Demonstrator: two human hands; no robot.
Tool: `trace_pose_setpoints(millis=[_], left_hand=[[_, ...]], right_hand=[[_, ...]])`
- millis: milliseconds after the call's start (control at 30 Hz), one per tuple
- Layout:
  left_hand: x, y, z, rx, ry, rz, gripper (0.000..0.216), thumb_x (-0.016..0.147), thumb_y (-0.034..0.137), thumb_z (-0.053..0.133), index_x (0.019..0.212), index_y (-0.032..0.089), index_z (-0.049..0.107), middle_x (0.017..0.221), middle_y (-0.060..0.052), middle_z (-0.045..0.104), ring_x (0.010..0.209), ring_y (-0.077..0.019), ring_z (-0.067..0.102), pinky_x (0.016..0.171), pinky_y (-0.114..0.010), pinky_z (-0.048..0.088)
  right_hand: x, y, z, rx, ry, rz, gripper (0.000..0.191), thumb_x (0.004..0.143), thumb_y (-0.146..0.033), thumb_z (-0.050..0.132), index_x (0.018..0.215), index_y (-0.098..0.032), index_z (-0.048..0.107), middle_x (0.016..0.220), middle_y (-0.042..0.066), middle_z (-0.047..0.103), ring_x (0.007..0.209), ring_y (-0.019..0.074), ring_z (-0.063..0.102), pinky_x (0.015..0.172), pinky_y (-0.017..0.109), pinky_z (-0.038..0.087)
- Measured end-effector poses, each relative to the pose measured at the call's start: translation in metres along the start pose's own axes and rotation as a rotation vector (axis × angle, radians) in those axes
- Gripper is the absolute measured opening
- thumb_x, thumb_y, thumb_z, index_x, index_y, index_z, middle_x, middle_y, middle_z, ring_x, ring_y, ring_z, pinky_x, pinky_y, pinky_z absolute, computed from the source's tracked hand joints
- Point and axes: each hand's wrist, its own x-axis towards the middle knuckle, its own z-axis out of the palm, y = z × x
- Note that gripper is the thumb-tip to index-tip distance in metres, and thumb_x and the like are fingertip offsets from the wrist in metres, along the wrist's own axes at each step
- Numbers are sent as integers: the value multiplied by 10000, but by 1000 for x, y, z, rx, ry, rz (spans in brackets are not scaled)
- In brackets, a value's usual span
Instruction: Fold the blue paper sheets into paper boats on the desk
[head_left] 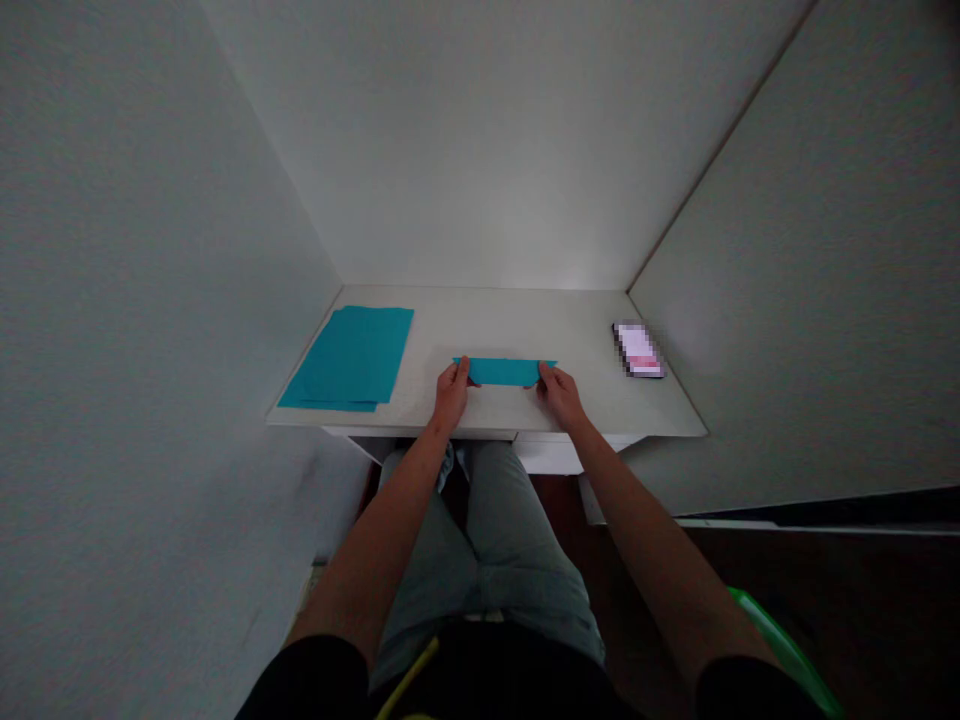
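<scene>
A narrow piece of folded teal paper [504, 372] is stretched between my two hands, just over the white desk. My left hand [453, 392] pinches its left end, thumb on top and fingers beneath. At the other end, my right hand [558, 393] grips the paper in the same way. Whether the paper touches the desk cannot be made out. Off to the left lies a stack of teal paper sheets [352, 355], their edges slightly out of line.
The white desk [480, 315] stands in a corner between pale walls. A phone [639, 350] with a lit, blurred screen lies near its right edge. Beneath the front edge is a white drawer [547, 455]. A green object [787, 645] shows low on the right.
</scene>
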Motion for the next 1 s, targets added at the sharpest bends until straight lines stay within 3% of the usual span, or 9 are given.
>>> trace_pose_setpoints(millis=[133, 233, 300, 367, 500, 667, 833, 933, 1000], left_hand=[[1, -1, 1, -105, 7, 22, 506, 962, 717, 629, 840, 228, 585, 547, 65, 459, 498, -120, 482, 496, -240, 389], [2, -1, 2, -158, 20, 8, 479, 998, 704, 582, 973, 228, 621, 580, 67, 490, 478, -120, 503, 484, -242, 412], [2, -1, 2, -186, 38, -10, 476, 1020, 696, 547, 993, 226, 620, 648, 50, 550, 479, -112, 522, 488, -247, 441], [2, -2, 2, -200, 44, -17, 478, 1030, 695, 527, 996, 227, 614, 700, 39, 584, 478, -105, 529, 486, -249, 454], [2, -4, 0, -155, 83, 35, 487, 1037, 705, 493, 985, 233, 602, 660, 51, 541, 492, -109, 520, 492, -241, 438], [1, -3, -3, -58, 156, 51, 513, 1041, 726, 438, 976, 241, 591, 594, 63, 466, 522, -131, 503, 522, -247, 426], [-1, 0, -2, 7, 151, 57, 567, 1015, 782, 423, 869, 250, 550, 599, 53, 466, 554, -143, 515, 565, -272, 442], [-3, 4, 0, 10, 138, 55, 588, 1024, 779, 400, 875, 238, 575, 670, 22, 551, 562, -141, 531, 577, -289, 452], [-3, 6, 0, -9, 130, 64, 589, 1043, 749, 378, 955, 219, 621, 836, -23, 654, 570, -126, 540, 575, -294, 460]], right_hand=[[0, -1, 0, 12, 53, -20, 665, 969, -783, 477, 603, -237, 578, 544, 19, 548, 588, 191, 542, 666, 352, 480], [-1, -3, 0, 82, 40, -74, 468, 960, -674, 597, 967, -226, 729, 635, -17, 576, 559, 169, 530, 590, 325, 467], [-2, -4, 1, 142, 12, -108, 469, 926, -603, 681, 1235, -251, 691, 772, -22, 627, 537, 139, 521, 536, 302, 457], [-3, -5, 3, 175, -13, -119, 512, 897, -555, 730, 1316, -276, 642, 911, -7, 664, 527, 112, 519, 503, 286, 459], [-8, -5, 5, 129, -9, -146, 457, 895, -508, 737, 1278, -284, 631, 1066, 18, 675, 520, 86, 496, 454, 264, 431], [-12, -9, 7, -3, 26, -160, 397, 888, -546, 720, 1146, -254, 643, 989, 14, 693, 512, 93, 447, 457, 264, 375], [-21, -13, -5, -234, -143, -238, 361, 894, -581, 712, 1010, -239, 713, 814, 17, 707, 576, 150, 523, 590, 304, 454], [-30, -14, -22, -383, -263, -311, 307, 986, -505, 627, 1060, -249, 779, 920, 66, 762, 729, 210, 650, 740, 352, 526], [-36, -13, -36, -455, -289, -333, 285, 1019, -438, 589, 1101, -260, 796, 1026, 89, 786, 869, 249, 708, 849, 382, 548]])
